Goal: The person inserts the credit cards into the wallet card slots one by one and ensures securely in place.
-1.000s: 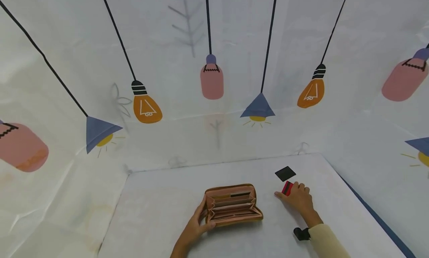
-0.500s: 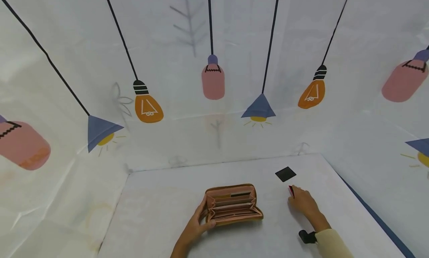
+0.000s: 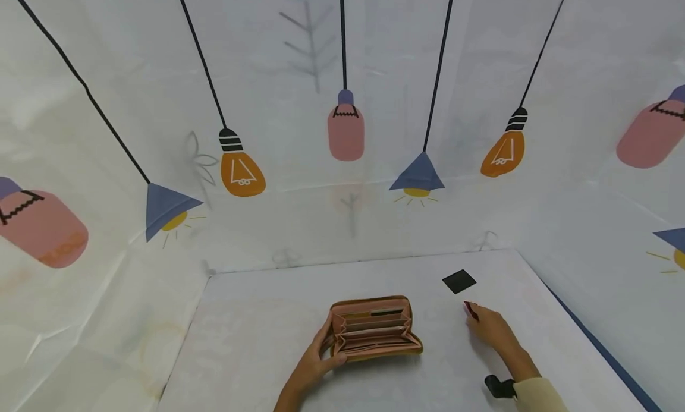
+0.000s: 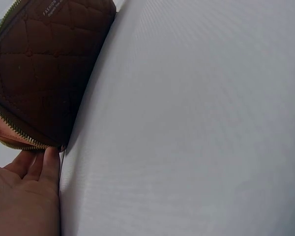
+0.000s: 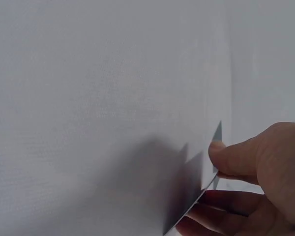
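Note:
A zip-around wallet (image 3: 377,327) lies unzipped and spread, its pink pleated compartments facing up and some cards or papers in the slots. My left hand (image 3: 314,359) grips its left edge, thumb at the near corner. The left wrist view shows the wallet's quilted brown outside (image 4: 46,64) above the fingers of the left hand (image 4: 24,191). Right of the wallet, my right hand (image 3: 495,329) pinches a red card (image 3: 470,310), seen nearly edge-on. In the right wrist view this thin card (image 5: 187,208) stands tilted between thumb and fingers, close to the table.
A black card (image 3: 459,281) lies flat on the white table (image 3: 257,317), just beyond the right hand. White sheeting (image 3: 299,222) printed with lamps and bulbs rises behind and at both sides. A black wrist device (image 3: 500,387) sits at the right sleeve.
The right hand has drawn the red card slightly right and toward me, turning it from face-visible to nearly edge-on. The left hand and wallet stay put; the head view has shifted a little.

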Available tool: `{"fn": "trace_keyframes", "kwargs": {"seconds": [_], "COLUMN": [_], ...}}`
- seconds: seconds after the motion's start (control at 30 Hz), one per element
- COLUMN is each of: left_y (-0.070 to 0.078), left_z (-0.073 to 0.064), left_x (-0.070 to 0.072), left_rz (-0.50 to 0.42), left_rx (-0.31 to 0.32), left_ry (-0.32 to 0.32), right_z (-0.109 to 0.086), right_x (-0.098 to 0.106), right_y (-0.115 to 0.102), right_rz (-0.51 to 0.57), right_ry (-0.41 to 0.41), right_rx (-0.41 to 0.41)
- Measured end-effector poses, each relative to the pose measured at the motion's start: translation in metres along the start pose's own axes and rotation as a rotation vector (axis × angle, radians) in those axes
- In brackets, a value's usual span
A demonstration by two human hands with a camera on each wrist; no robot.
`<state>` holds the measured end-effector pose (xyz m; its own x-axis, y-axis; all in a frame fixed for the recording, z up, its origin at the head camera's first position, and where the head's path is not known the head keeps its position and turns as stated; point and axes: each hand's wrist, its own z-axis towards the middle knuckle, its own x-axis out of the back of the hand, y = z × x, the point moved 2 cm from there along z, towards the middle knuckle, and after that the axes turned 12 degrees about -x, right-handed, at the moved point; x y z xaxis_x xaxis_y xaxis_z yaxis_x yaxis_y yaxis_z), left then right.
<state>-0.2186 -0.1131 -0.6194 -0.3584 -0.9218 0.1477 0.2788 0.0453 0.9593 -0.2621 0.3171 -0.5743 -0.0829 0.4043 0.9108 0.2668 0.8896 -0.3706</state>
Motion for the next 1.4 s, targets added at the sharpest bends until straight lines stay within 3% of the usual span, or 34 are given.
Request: {"fn": "trace_keyframes", "kwargs": {"seconds": [0.27,0.5,0.77,0.97,1.27,1.4], "left_y": [0.0,-0.001,-0.003,0.0,0.0,0.001], "left_z": [0.002,-0.001,-0.001,0.0,0.001,0.0], "left_x": [0.001,0.002,0.004,0.004,0.003,0.003], "left_rz": [-0.003,-0.007,-0.005,-0.022,-0.014,-0.024], "left_rx": [-0.007,0.007,-0.024,-0.04,-0.118,-0.091], "left_ry": [-0.002,-0.034,-0.094,-0.096,-0.074,-0.06], "right_z": [-0.003,-0.001,0.0,0.0,-0.006,-0.011], "right_x": [0.0,0.001,0.007,0.006,0.013,0.014], "right_y": [0.005,0.007,0.012,0.018,0.02,0.019], "right_rz": [0.041,0.09,0.157,0.18,0.226,0.273], "right_ry": [0.057,0.019,-0.028,0.018,0.059,0.032], "right_rx": [-0.015,-0.045,-0.064,-0.093,-0.096,-0.113]}}
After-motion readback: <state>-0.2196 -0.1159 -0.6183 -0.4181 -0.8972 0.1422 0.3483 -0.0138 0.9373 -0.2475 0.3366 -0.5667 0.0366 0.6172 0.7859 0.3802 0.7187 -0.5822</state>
